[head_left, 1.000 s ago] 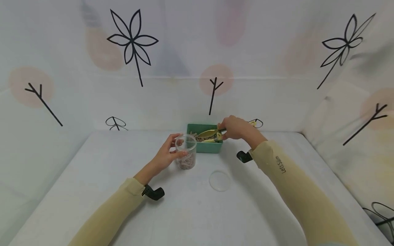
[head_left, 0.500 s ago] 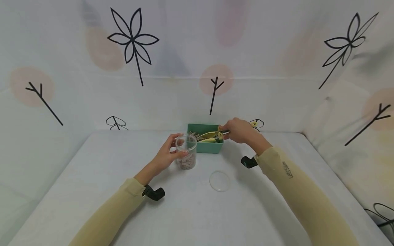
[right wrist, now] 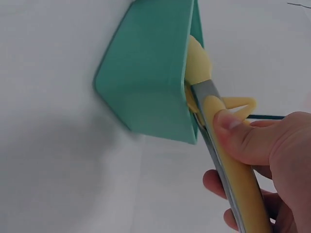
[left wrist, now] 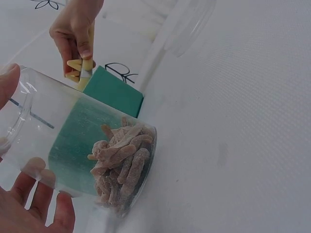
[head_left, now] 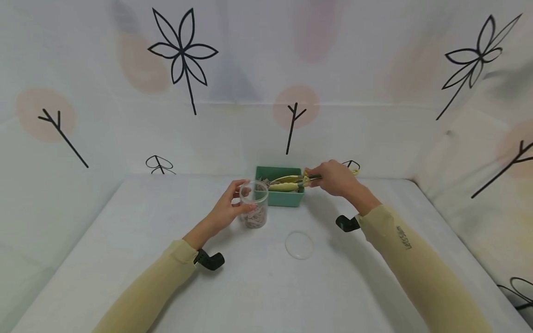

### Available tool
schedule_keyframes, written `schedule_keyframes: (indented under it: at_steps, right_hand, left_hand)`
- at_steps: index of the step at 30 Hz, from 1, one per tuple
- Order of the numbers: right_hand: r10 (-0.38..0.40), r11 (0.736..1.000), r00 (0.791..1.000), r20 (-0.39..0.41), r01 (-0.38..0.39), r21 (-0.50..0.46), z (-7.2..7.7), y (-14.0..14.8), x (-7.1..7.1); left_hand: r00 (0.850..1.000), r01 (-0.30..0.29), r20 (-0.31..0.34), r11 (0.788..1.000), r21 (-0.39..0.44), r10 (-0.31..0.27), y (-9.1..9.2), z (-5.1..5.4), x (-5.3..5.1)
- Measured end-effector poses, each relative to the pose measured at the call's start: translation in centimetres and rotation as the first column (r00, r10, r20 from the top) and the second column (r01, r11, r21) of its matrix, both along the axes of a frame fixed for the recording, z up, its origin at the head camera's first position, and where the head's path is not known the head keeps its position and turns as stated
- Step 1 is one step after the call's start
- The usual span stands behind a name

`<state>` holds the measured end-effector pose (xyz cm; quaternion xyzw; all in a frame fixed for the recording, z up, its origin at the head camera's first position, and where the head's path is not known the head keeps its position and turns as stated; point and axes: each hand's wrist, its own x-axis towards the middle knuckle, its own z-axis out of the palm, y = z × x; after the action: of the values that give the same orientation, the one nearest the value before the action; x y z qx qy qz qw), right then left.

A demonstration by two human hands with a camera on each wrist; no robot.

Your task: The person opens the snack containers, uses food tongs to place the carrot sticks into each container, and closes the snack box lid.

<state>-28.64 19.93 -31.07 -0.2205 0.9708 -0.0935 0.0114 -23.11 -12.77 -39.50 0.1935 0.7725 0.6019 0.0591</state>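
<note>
Tongs (right wrist: 243,179) with yellow heads and metal arms slope into the green box (head_left: 284,199), the right hand (head_left: 335,178) pinching them by the handle, thumb along one arm. They are probably light and springy, best gripped mid-handle, where a modest squeeze should close the heads. Just in front of the box, the left hand (head_left: 220,212) holds the clear jar (left wrist: 63,92) upright on the bench (head_left: 250,286), fingers and thumb curved round its side. That jar looks like thin, stiff, slippery plastic, light enough to slide or tip, so a gentle wrap round the wall should serve best. The dusty strips (left wrist: 121,165) at its bottom look fairly firm, perhaps breakable if squeezed hard. A clear lid (head_left: 299,245) lies flat nearby.
</note>
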Motion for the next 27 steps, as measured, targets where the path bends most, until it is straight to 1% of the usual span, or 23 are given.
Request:
schedule_keyframes:
  at_steps: [3, 6, 7, 9, 11, 13, 18, 20, 27]
  right_hand:
    - [-0.009, 0.997, 1.0, 0.013, 0.01, -0.071, 0.1, 0.6, 0.1]
    - [-0.002, 0.99, 1.0, 0.013, 0.004, -0.144, 0.2, 1.1, 0.2]
    - [0.001, 0.986, 1.0, 0.013, 0.002, -0.165, 0.4, 1.2, 0.3]
    - [-0.001, 0.981, 1.0, 0.01, 0.003, -0.195, 0.6, 1.4, 0.3]
    - [-0.006, 0.977, 1.0, 0.008, 0.008, -0.212, 0.9, 1.5, 0.3]
    - [-0.018, 0.973, 1.0, 0.011, 0.02, -0.23, 1.2, 1.5, 0.4]
    - [-0.042, 0.963, 0.999, 0.012, 0.044, -0.266, 1.3, 1.3, 0.4]
    - [-0.052, 0.961, 0.998, 0.018, 0.055, -0.271, 1.2, 1.3, 0.3]
    - [-0.049, 0.964, 0.998, 0.032, 0.055, -0.26, 0.0, 1.2, 0.0]
  left_hand:
    - [1.0, 0.003, 0.005, 1.0, 0.002, -0.003, 0.0, 0.1, -0.1]
    - [1.0, 0.009, 0.018, 1.0, 0.003, -0.009, 0.0, 0.3, 0.0]
    - [1.0, 0.012, 0.023, 1.0, 0.0, -0.011, 0.0, 0.6, 0.2]
    - [0.999, 0.016, 0.029, 1.0, -0.005, -0.016, 0.1, 1.4, 0.7]
    - [0.999, 0.019, 0.033, 1.0, -0.005, -0.018, 0.2, 2.2, 1.2]
    - [1.0, 0.017, 0.021, 1.0, -0.007, -0.017, 0.2, 2.2, 1.3]
    - [1.0, 0.017, 0.016, 1.0, -0.005, -0.017, 0.3, 2.8, 1.8]
    - [1.0, 0.019, 0.023, 1.0, -0.008, -0.019, 0.4, 3.7, 2.3]
    - [1.0, 0.017, 0.023, 1.0, -0.014, -0.017, 0.4, 3.7, 2.4]
